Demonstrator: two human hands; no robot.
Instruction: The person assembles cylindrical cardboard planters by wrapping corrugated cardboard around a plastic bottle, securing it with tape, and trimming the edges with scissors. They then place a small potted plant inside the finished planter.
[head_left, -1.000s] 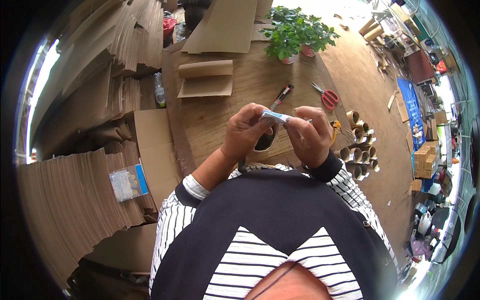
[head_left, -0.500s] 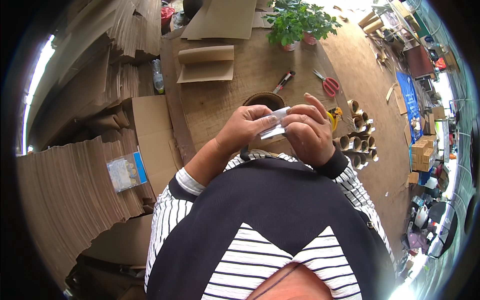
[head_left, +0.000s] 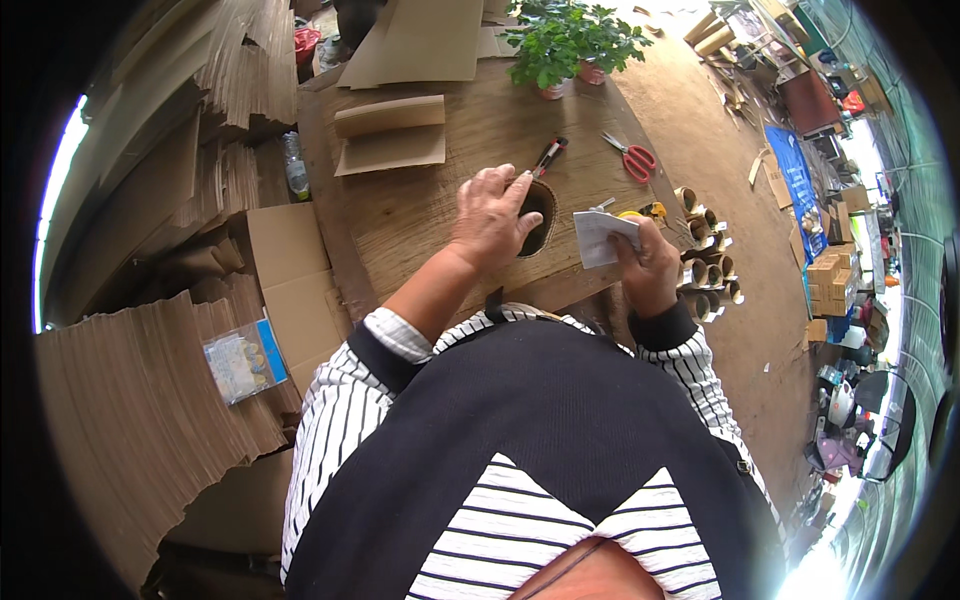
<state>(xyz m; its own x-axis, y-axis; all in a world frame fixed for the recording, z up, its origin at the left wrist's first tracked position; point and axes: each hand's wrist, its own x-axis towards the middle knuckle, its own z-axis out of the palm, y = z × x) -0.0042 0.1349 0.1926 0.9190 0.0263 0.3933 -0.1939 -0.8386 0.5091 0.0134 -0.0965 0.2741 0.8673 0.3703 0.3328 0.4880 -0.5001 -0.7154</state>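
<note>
A brown cardboard tube point(head_left: 539, 222) stands on the wooden table, its round mouth facing up. My left hand point(head_left: 490, 217) is closed on the tube's left side and rim, thumb and fingers at the edge of the opening. To the right of it, my right hand point(head_left: 652, 265) pinches a flat piece of white paper point(head_left: 597, 240) that looks folded. Partly behind that hand lies a yellow and black tool point(head_left: 652, 211), perhaps a tape measure or tape holder. A utility knife point(head_left: 551, 155) lies just beyond the tube, and red-handled scissors point(head_left: 637, 160) lie farther right.
The wooden table point(head_left: 400, 220) also bears a creased cardboard sheet point(head_left: 390, 140) and potted green plants point(head_left: 565, 45). Off its right edge stand several short cardboard tubes point(head_left: 708, 275). Stacked flat cardboard point(head_left: 150, 420) fills the left, with a plastic bottle point(head_left: 295, 165) beside the table.
My hands have parted. The left has let go of the white paper and moved onto the tube; the right has drawn the paper rightward. The view has shifted slightly.
</note>
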